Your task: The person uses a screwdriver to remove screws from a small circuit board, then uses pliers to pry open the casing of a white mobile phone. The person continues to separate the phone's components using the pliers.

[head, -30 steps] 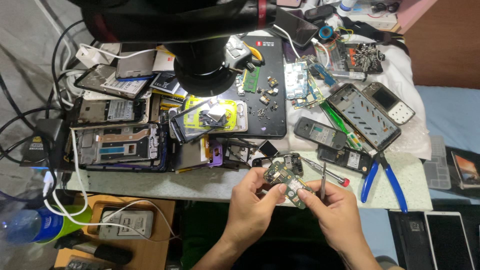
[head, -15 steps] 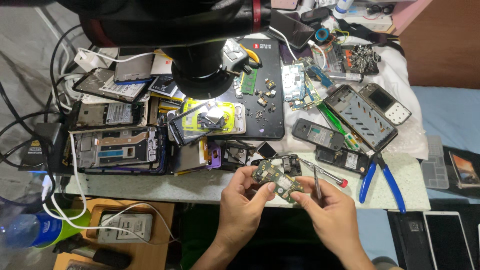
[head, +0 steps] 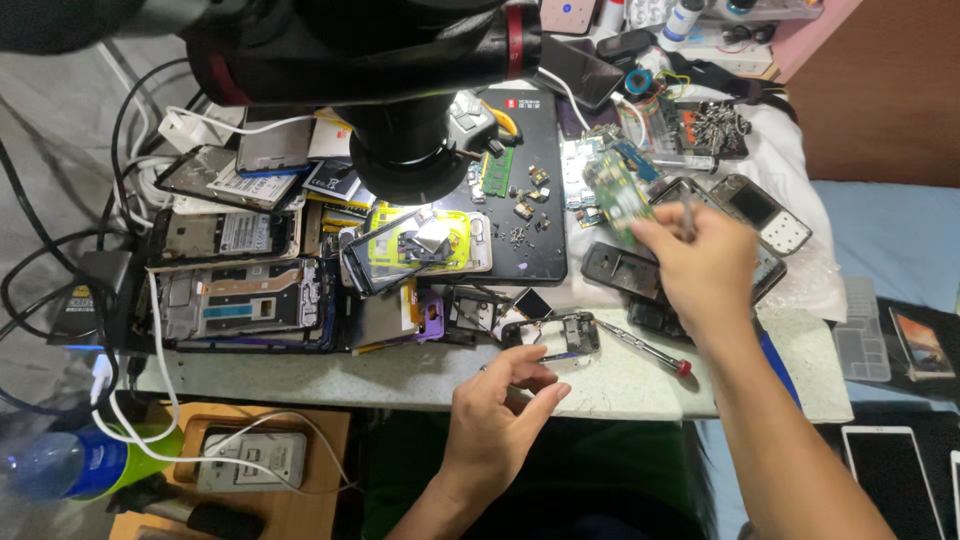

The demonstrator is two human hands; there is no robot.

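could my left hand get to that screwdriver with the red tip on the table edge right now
Probably yes. The left hand hovers open and empty at the near edge of the table, and the screwdriver lies just to its right in bare space. The right hand is raised farther back, holding a green board.

A pale stone-look worktop (head: 620,385) runs across the scene, crowded with parts. A large black microscope arm (head: 380,50) hangs over its far side, and bright light falls beneath it. At far right stands a brown wooden panel (head: 880,90), with a light blue surface (head: 890,240) just beside it. On the left, grey floor (head: 50,130) carries black cables (head: 30,240). Near left sits a wooden tray (head: 300,430).
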